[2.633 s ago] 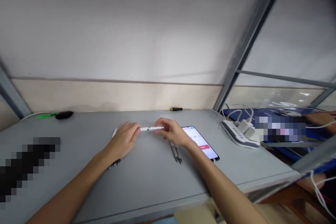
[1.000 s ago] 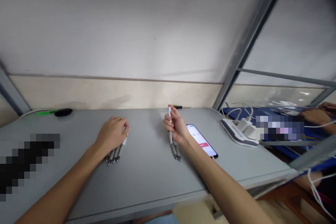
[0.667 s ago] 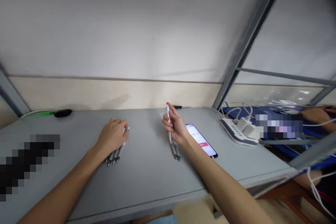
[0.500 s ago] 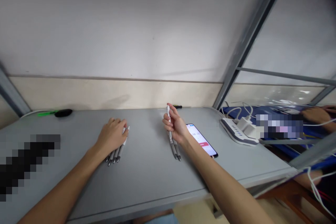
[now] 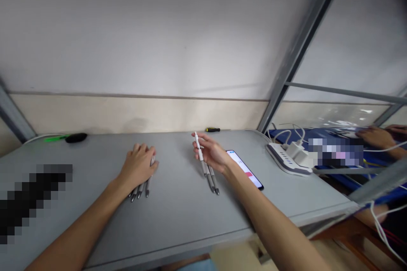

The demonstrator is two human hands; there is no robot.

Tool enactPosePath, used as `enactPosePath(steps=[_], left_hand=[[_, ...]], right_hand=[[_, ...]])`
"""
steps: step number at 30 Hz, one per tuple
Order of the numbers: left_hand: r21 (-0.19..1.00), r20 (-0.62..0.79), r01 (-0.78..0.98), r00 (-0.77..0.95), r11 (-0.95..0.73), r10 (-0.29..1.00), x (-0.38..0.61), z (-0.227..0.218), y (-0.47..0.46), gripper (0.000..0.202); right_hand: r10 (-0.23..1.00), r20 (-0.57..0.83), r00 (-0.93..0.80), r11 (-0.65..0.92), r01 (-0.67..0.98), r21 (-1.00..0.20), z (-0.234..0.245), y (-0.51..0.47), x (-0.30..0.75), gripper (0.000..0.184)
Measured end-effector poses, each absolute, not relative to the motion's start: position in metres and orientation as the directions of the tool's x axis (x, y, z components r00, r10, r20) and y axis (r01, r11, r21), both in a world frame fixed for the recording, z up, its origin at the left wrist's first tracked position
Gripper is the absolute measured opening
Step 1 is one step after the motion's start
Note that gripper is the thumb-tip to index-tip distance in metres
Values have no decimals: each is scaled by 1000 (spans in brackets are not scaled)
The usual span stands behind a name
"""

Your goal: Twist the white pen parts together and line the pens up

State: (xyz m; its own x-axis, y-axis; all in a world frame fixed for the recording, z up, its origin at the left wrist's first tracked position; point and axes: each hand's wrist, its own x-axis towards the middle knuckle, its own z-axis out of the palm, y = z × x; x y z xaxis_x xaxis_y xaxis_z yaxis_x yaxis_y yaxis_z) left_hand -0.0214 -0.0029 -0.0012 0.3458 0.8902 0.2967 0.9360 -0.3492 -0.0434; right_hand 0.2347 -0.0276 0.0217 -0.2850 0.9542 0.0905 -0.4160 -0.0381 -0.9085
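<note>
My right hand (image 5: 211, 152) holds a white pen (image 5: 199, 148) between thumb and fingers, its upper end pointing up and slightly left. Below that hand, more pens (image 5: 213, 182) with grey grips lie side by side on the grey desk (image 5: 178, 216). Over on the left, my left hand (image 5: 139, 164) rests palm down above a row of similar pens (image 5: 135, 192). Its thumb and forefinger close around the upper part of the rightmost pen (image 5: 148, 186). The palm hides the tops of the other pens there.
A phone (image 5: 244, 169) with a lit screen lies right of my right hand. Beyond it is a power strip (image 5: 288, 161) with chargers. A screwdriver (image 5: 213, 129) and a black object (image 5: 76, 137) lie along the back edge. Another person's hand (image 5: 377, 136) shows at far right.
The pen in my right hand has tipped and shifted left, with the fingers looser around it. At my left hand, the rightmost pen has moved slightly right, away from the others.
</note>
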Motion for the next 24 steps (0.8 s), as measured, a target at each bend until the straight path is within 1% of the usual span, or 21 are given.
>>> enactPosePath(steps=[3, 5, 6, 8, 10, 12, 14, 17, 19, 21, 24], left_hand=[[-45, 292, 934, 352, -355, 889, -20, -4, -3, 28], [-31, 291, 929, 360, -368, 886, -20, -4, -3, 29], [-22, 290, 927, 365, -376, 885, -20, -4, -4, 30], [-11, 282, 921, 378, -391, 882, -20, -4, -4, 30], [-7, 271, 915, 389, -403, 880, -19, -4, -5, 29], [0, 262, 913, 394, -409, 881, -18, -4, -5, 29], [8, 264, 910, 397, -414, 879, -17, -4, -6, 30], [17, 271, 908, 400, -420, 876, -17, -5, -6, 32], [19, 269, 906, 402, -422, 875, -16, -6, -6, 32], [18, 271, 905, 405, -425, 873, -16, -6, -7, 32], [16, 281, 903, 407, -429, 869, -16, -5, -7, 32]], right_hand=[[971, 84, -224, 33, -221, -975, 17, -25, 239, 26], [985, 130, -112, 130, -10, -991, 12, -20, 242, 23], [984, 167, -57, 172, 101, -980, 9, -18, 243, 23], [979, 204, 9, 191, 318, -929, 5, -14, 245, 25], [970, 237, 48, 184, 492, -851, 3, -13, 246, 23], [963, 257, 77, 150, 640, -754, 2, -14, 244, 22], [964, 247, 98, 87, 763, -641, 2, -17, 241, 21], [982, 157, 101, -10, 870, -492, 1, -20, 238, 23], [991, 101, 87, -35, 900, -435, 0, -21, 237, 27], [993, 91, 69, -26, 910, -413, -1, -21, 238, 32], [993, 98, 59, -12, 907, -421, 0, -21, 241, 38]])
